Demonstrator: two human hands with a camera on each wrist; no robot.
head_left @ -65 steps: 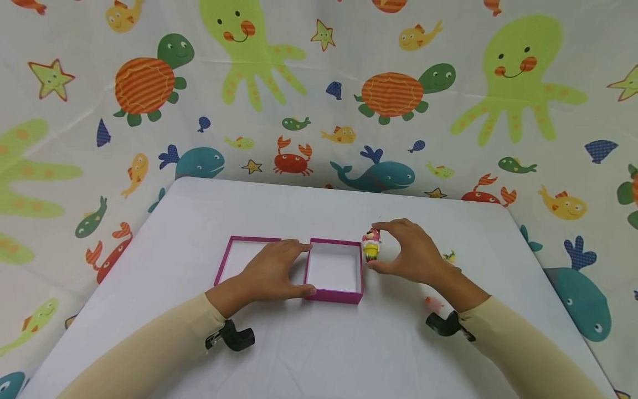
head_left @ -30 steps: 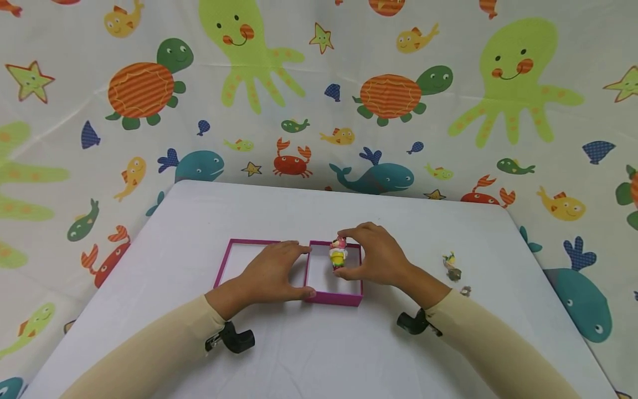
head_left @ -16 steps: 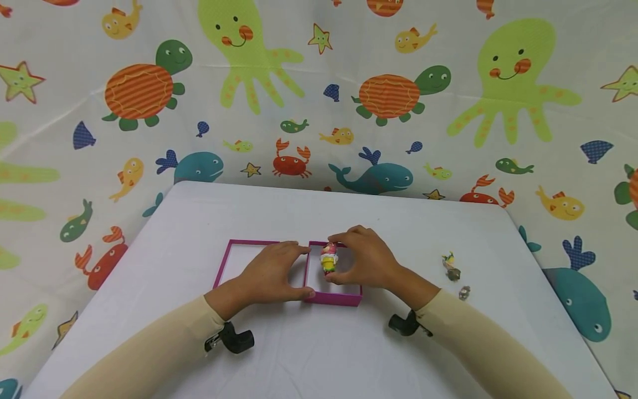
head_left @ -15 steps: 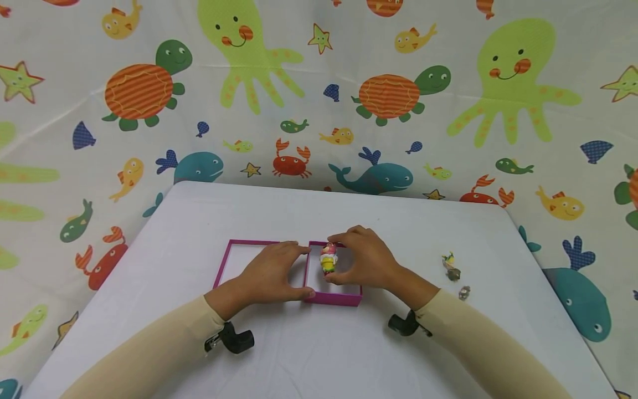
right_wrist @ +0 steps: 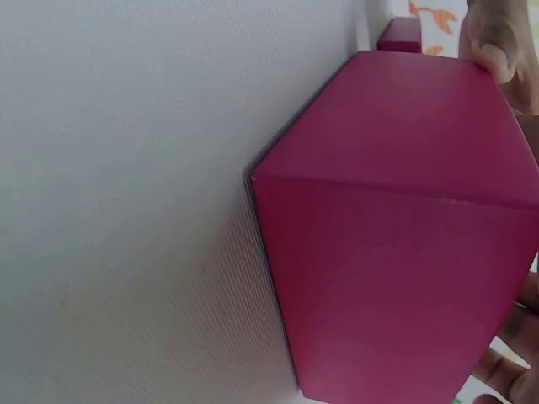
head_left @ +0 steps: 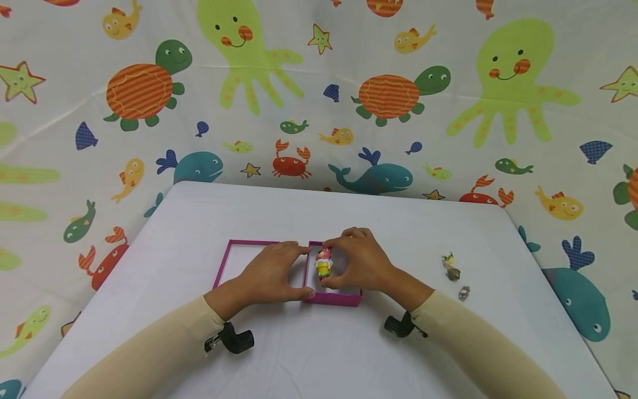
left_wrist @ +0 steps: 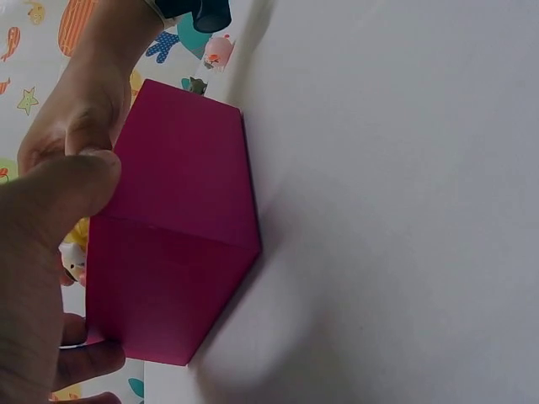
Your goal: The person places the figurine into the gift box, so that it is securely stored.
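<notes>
My left hand (head_left: 269, 274) grips the magenta box (head_left: 334, 300) by its left side, thumb at the near wall and fingers at the far corner. The box stands with its white inside facing up. Between thumb and fingertips, my right hand (head_left: 366, 263) holds a small toy figurine (head_left: 324, 263), pink on top with a white and yellow body. It is upright, over the left part of the box's inside. In the left wrist view the figurine (left_wrist: 74, 257) is partly hidden behind the box wall. Only the box's outside walls (right_wrist: 396, 252) fill the right wrist view.
A second shallow magenta-rimmed tray (head_left: 249, 242) lies left of the box, partly under my left hand. To the right are a yellow-green trinket (head_left: 448, 258), a dark piece (head_left: 453, 274) and a greyish one (head_left: 464, 292). A pink figure (left_wrist: 219, 52) shows in the left wrist view.
My right hand has carried the figurine leftward from beside the box to over its inside, and slightly lower in the last half second. The left hand keeps its grip on the box.
</notes>
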